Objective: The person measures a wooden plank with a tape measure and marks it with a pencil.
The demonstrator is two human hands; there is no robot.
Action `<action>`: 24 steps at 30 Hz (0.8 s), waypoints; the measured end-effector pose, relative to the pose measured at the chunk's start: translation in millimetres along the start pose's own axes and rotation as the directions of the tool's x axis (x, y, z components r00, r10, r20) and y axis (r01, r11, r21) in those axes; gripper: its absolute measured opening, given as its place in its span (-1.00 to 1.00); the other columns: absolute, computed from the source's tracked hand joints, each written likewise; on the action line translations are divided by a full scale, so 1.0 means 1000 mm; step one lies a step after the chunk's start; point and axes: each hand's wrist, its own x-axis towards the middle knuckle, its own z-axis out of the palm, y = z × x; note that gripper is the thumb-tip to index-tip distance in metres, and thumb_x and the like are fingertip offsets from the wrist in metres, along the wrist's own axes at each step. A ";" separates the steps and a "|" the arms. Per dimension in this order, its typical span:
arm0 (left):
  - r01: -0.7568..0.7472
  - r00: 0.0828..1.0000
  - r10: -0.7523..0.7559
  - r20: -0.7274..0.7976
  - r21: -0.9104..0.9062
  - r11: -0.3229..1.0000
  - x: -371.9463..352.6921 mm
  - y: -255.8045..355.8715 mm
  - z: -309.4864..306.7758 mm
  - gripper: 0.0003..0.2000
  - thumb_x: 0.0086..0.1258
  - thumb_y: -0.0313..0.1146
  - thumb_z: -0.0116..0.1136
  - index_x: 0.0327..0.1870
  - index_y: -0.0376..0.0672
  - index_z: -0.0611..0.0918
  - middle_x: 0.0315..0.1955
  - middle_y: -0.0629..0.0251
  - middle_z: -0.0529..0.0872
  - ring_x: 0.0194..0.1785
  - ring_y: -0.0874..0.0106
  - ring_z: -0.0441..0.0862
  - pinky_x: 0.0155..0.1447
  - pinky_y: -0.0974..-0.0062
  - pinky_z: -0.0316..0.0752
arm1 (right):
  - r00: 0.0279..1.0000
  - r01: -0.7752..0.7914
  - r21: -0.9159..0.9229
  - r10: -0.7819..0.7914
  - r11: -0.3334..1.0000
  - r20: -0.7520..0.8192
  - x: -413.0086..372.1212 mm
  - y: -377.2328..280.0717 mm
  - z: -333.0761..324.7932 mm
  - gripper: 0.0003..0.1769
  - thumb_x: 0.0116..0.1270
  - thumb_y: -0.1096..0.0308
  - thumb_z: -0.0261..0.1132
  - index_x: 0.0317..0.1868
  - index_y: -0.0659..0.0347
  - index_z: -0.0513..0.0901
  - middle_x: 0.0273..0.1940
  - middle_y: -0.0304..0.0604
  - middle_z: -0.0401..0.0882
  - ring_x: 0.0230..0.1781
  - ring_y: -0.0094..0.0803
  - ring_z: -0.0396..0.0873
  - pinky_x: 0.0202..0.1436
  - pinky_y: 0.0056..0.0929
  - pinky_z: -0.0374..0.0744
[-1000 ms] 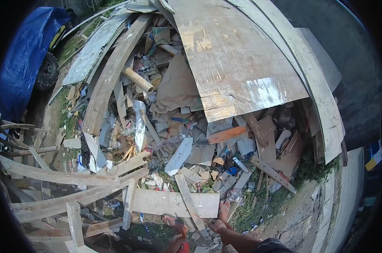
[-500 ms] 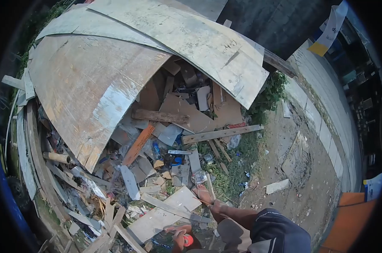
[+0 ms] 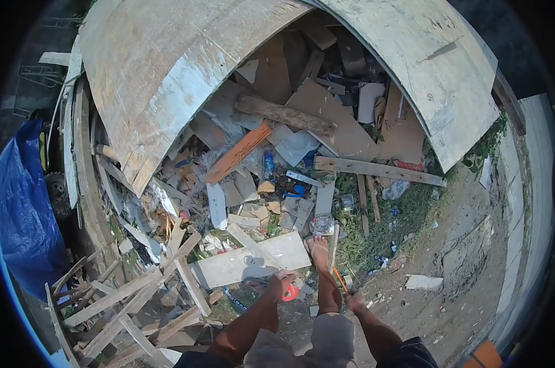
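My left hand [image 3: 282, 282] is closed at the near edge of a pale board [image 3: 222, 267] lying on the rubble. Against its fingers is a red, round, disc-like thing [image 3: 290, 292]. My right hand [image 3: 355, 302] is closed on a thin orange stick-like tool [image 3: 339, 279], which slants up and left beside my leg. What kind of tool it is, I cannot tell. A narrow wooden strip [image 3: 333, 246] stands by my sandalled foot [image 3: 318, 248], just beyond the tool's far end. Another pale strip [image 3: 245, 240] lies across the board.
Large bent plywood sheets [image 3: 149, 80] arch over a heap of scrap wood and rubbish. An orange-brown plank [image 3: 241, 152] and a long batten [image 3: 378, 171] lie on it. Nailed timber pieces [image 3: 130, 297] tangle at left, near a blue tarp [image 3: 29, 208]. Bare dirt [image 3: 455, 270] lies at right.
My view has turned left and down. My right hand has swung out to the right of my leg with the orange tool. The red round thing is still at my left hand.
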 end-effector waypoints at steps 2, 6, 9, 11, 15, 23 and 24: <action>-0.046 0.999 0.046 -0.023 0.004 0.999 0.021 -0.003 0.005 -0.71 0.42 -0.23 0.26 -0.02 -0.26 0.71 -0.29 0.20 0.78 -0.24 0.51 0.67 -0.17 0.48 0.52 | 0.999 0.048 0.090 -0.049 0.995 0.010 0.055 0.091 0.029 -0.73 0.28 0.22 0.38 -0.19 0.28 0.72 -0.43 -0.13 0.69 -0.40 -0.41 0.63 -0.29 -0.33 0.57; 0.019 0.999 -0.012 -0.052 0.133 0.991 0.064 0.005 -0.004 -0.62 0.39 -0.07 0.27 -0.09 -0.26 0.72 -0.36 0.15 0.77 -0.32 0.38 0.70 -0.21 0.39 0.55 | 0.997 0.075 0.056 -0.076 0.996 0.020 0.037 0.078 0.056 -0.77 0.33 0.22 0.38 -0.30 0.24 0.68 -0.47 -0.21 0.65 -0.42 -0.50 0.61 -0.35 -0.42 0.54; -0.023 0.999 0.040 -0.033 0.423 0.906 0.103 0.017 -0.014 -0.52 0.33 0.07 0.24 -0.11 -0.27 0.72 -0.31 0.00 0.77 -0.20 0.11 0.75 -0.05 0.25 0.57 | 0.991 -0.017 0.251 -0.017 0.968 0.132 0.006 0.028 0.036 -0.73 0.35 0.18 0.38 -0.33 0.23 0.67 -0.49 -0.26 0.64 -0.44 -0.52 0.61 -0.34 -0.41 0.56; -0.164 0.971 0.230 -0.058 0.536 0.828 0.122 0.024 -0.018 -0.56 0.32 0.03 0.25 -0.12 -0.25 0.73 -0.27 -0.01 0.79 -0.13 0.08 0.75 -0.01 0.22 0.57 | 0.995 -0.018 0.297 -0.011 0.955 0.096 0.001 0.019 0.037 -0.72 0.35 0.16 0.39 -0.32 0.23 0.67 -0.49 -0.27 0.65 -0.47 -0.52 0.60 -0.34 -0.40 0.57; -0.147 0.978 0.201 -0.064 0.471 0.870 0.135 0.055 -0.026 -0.58 0.31 0.02 0.25 -0.18 -0.23 0.75 -0.26 -0.05 0.78 -0.12 0.05 0.75 0.02 0.20 0.57 | 0.996 0.053 0.160 -0.063 0.986 0.063 -0.009 -0.001 0.032 -0.70 0.34 0.13 0.40 -0.29 0.23 0.67 -0.50 -0.23 0.63 -0.46 -0.49 0.60 -0.32 -0.37 0.55; -0.136 0.962 0.237 -0.133 0.519 0.844 0.142 0.016 -0.011 -0.62 0.32 0.03 0.26 -0.11 -0.11 0.75 -0.21 -0.04 0.78 -0.06 0.03 0.74 0.05 0.19 0.59 | 0.994 -0.018 0.175 -0.001 0.984 0.110 0.020 0.036 0.033 -0.72 0.41 0.15 0.36 -0.35 0.18 0.63 -0.52 -0.32 0.60 -0.49 -0.60 0.52 -0.34 -0.49 0.50; -0.070 0.972 0.175 -0.157 0.515 0.854 0.140 0.013 -0.006 -0.62 0.32 0.03 0.26 -0.09 -0.09 0.74 -0.19 -0.04 0.78 -0.05 0.03 0.74 0.05 0.19 0.59 | 0.994 -0.016 0.167 -0.002 0.986 0.109 0.021 0.033 0.028 -0.72 0.41 0.15 0.36 -0.35 0.18 0.63 -0.52 -0.32 0.60 -0.49 -0.60 0.52 -0.34 -0.49 0.50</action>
